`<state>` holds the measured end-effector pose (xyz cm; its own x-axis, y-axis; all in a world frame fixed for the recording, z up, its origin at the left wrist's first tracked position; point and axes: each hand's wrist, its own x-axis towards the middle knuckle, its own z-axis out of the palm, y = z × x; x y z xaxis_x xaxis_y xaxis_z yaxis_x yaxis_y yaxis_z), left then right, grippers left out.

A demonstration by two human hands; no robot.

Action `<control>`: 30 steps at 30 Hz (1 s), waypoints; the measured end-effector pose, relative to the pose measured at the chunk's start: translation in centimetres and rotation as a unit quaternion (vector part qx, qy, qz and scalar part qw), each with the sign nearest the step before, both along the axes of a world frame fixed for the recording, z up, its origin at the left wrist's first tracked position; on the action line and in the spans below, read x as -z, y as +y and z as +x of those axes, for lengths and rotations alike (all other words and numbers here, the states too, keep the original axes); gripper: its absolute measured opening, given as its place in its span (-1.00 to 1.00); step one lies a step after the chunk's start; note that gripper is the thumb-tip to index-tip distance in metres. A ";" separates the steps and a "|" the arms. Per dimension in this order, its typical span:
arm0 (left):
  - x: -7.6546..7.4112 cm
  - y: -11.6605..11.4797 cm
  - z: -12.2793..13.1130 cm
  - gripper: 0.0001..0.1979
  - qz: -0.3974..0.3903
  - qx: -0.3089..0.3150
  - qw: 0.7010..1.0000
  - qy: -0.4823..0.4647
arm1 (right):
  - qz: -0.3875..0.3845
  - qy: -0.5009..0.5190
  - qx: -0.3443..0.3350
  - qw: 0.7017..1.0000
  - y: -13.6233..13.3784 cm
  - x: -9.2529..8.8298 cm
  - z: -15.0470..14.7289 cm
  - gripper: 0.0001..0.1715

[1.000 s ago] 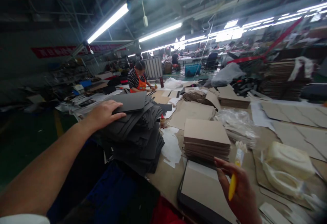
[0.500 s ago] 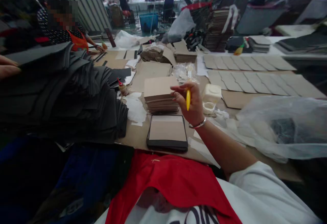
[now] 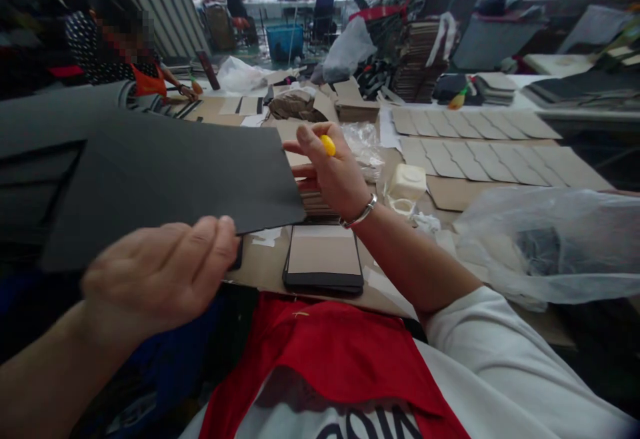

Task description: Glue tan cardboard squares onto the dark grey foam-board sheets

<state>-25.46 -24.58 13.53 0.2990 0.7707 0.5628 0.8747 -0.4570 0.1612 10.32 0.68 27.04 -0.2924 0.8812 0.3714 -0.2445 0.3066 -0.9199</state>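
My left hand point(image 3: 165, 279) is closed on the lower edge of a dark grey sheet point(image 3: 195, 172), which it holds up at a tilt in front of me. My right hand point(image 3: 335, 172) is at the sheet's right edge, fingers partly behind it; whether they touch it I cannot tell. A yellow pen-shaped tool point(image 3: 327, 145) is tucked between thumb and fingers there. Below lies a beige board on black sheets point(image 3: 325, 255), close to the table's front edge. Behind it a stack of beige boards point(image 3: 319, 204) is mostly hidden by the sheet and my hand.
A pile of dark sheets point(image 3: 55, 112) fills the left side. On the right are a cream plastic container point(image 3: 407, 182), rows of beige pieces point(image 3: 470, 159) and a clear plastic bag point(image 3: 565, 245). Across the table at left, a person in an orange apron point(image 3: 149, 81) works.
My left hand has come in from the far left, bringing a dark sheet toward the middle. My right hand has shifted left and up to the sheet's edge, keeping the yellow pen-shaped tool.
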 end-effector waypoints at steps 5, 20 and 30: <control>-13.4 15.4 17.3 -0.67 -0.025 0.110 0.974 0.195 | 0.101 -0.005 0.067 0.993 1.4 2.5 0.0 -0.45; 6.5 14.3 21.7 -0.41 -0.371 -0.059 0.750 -0.544 | -0.084 -0.267 0.329 0.902 -8.2 21.4 13.3 -0.64; 14.9 13.9 20.7 -0.56 -0.387 -0.141 0.830 -0.377 | 0.009 -0.463 0.309 0.831 -6.7 29.3 13.8 -0.68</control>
<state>-4.73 -10.66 -1.39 -0.1662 0.9680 -0.1881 0.4473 0.2440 0.8605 24.16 -6.03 -2.24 0.0453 0.9659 0.2548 0.7742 0.1273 -0.6200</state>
